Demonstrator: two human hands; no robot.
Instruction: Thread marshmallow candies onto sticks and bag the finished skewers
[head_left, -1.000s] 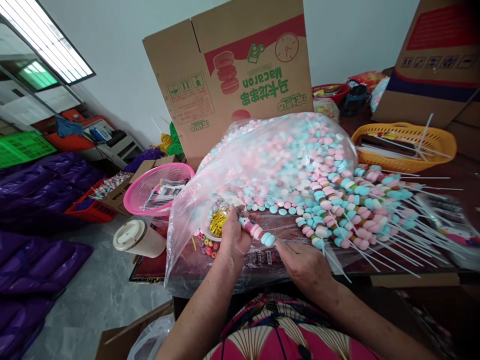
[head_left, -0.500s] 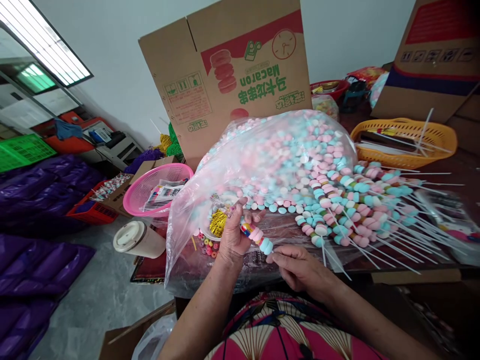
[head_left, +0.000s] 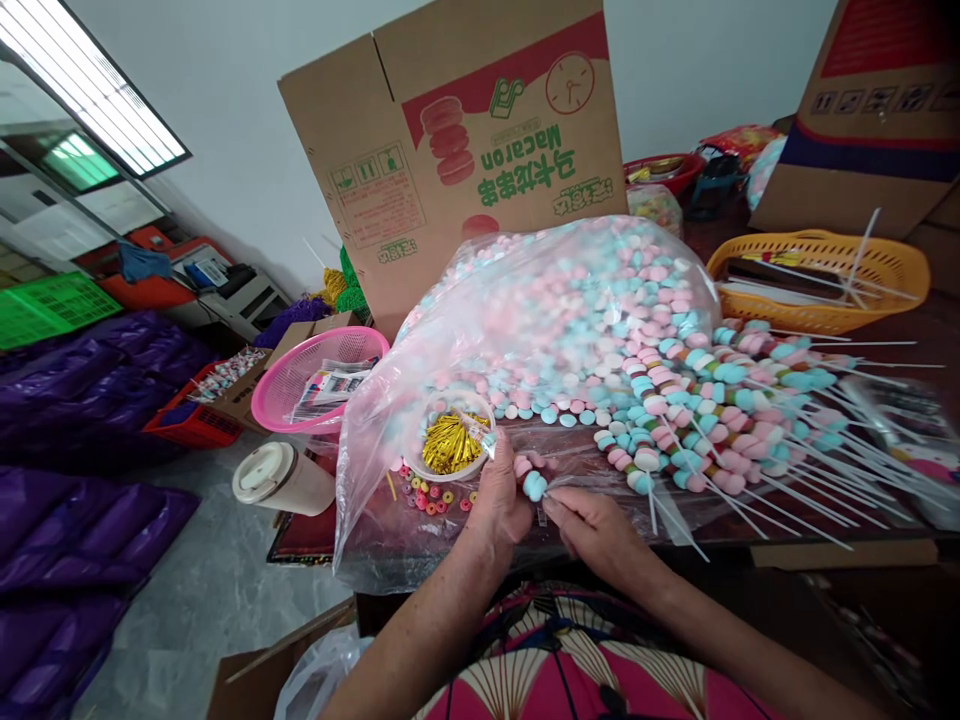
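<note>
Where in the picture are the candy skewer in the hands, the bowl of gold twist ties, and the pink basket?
candy skewer (head_left: 534, 486): head view, on its blue end candy.
bowl of gold twist ties (head_left: 410, 452): head view, on its left rim.
pink basket (head_left: 274, 392): head view, on its mesh wall.

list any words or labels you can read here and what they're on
"Macaron": green, upside down, on the cardboard box.
Green characters under it, its small printed panel, papers in the pink basket: too small or blurred to read.
</note>
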